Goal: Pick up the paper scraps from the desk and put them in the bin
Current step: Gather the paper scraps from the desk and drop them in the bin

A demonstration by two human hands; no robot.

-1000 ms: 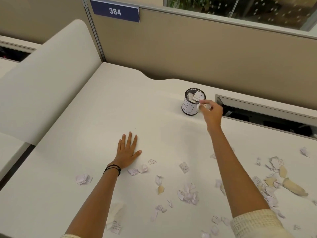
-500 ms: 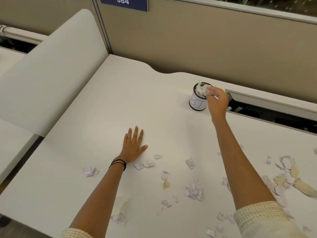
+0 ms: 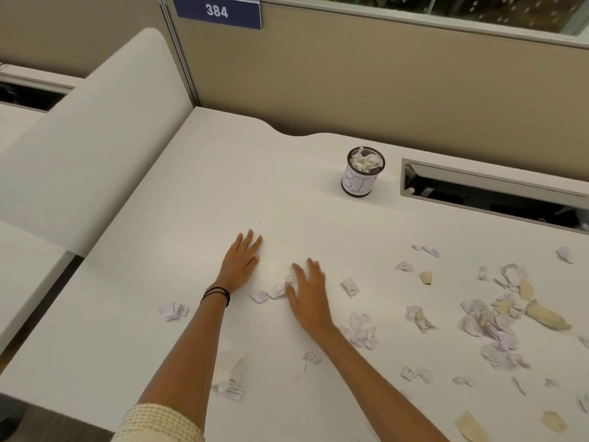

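Dozens of paper scraps [image 3: 490, 323] lie loose on the desk [image 3: 191, 202], most of them to the right of the right hand [image 3: 310, 295], with a few on the near side of both hands. The step in hand looks like the reach for a fresh pickup. The right hand is low over the desk with fingers straight and spread, holding nothing that can be seen. Its fingertips are at a pair of small crumpled pieces [image 3: 277, 290] that lie between the two hands. The left hand [image 3: 240, 263] rests flat on the desk, fingers straight and together, empty, with black bands [image 3: 218, 295] at the wrist.

The next move probably calls for curling the right fingers and thumb round those two pieces (they are light and may skid away rather than lift). They then have to be carried to the bin [image 3: 360, 183], which stands well ahead of the right hand and a little to its right. White crumpled paper [image 3: 366, 161] already reaches its rim, so a new piece may need pressing in or it could tumble off.

The bin's paper label shows hand-drawn letters "BI", the rest turning out of sight. Far beyond the left hand, on the partition [image 3: 350, 90], a blue sign [image 3: 216, 11] reads "384". Faint lines on some scraps are too small to read.
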